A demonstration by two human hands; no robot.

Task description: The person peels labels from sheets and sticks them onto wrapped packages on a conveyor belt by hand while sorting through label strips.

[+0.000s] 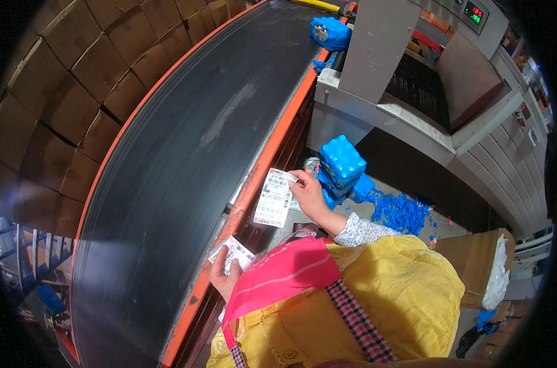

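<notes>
My right hand (pixel 309 194) pinches the upper right edge of a white printed label (pixel 274 197), held upright over the orange rail of the conveyor. Lower down, my left hand (pixel 224 276) grips white labels (pixel 234 252) with barcodes, near the same rail; how many are there cannot be told. The two hands are apart. Beneath and beside them runs the black conveyor belt (pixel 186 147). Behind my right hand lie bright blue wrapped bundles (pixel 343 161) on the floor side.
Brown cartons (pixel 64 98) are stacked beyond the belt. A grey machine (pixel 376 55) with a lit display stands at the right, a blue wrapped bundle (pixel 331 33) beside it. Blue scraps (pixel 401 211) and an open carton (pixel 474 264) lie to my right.
</notes>
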